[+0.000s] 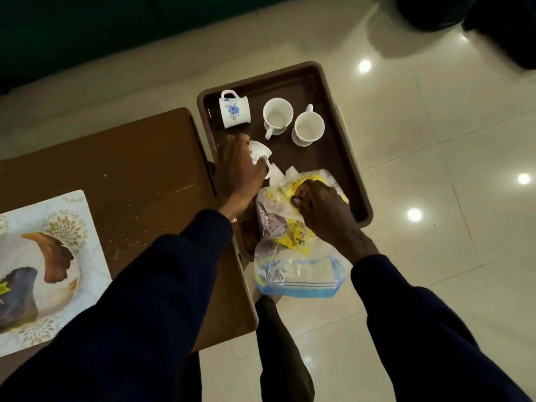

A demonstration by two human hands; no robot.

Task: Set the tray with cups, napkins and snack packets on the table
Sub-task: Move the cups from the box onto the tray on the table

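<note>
From the head camera, the brown tray (342, 134) sits off the right edge of the wooden table (130, 169), apparently not resting on it; what holds it up I can't see. Toward the tray's far left corner a flowered cup (234, 112) lies on its side, and two plain white cups (278, 115) (309, 128) stand upright near the far right. The left hand (235, 172) is wrapped around a fourth cup (259, 154), which is tilted, by the tray's left edge. The right hand (324, 210) pinches the zip bag of snack packets (293, 256) at the near end of the tray, its lower half hanging over the near edge. A corner of white napkin (285, 173) peeks out between cup and bag.

The worry: the tray looks poorly supported, so pressing down on it could tip it and send the cups sliding. The overhanging bag could also slip to the floor if released.

The fingertips on the cup are hidden, and the room is dim. A patterned placemat (43, 256) lies at the table's left side.
</note>
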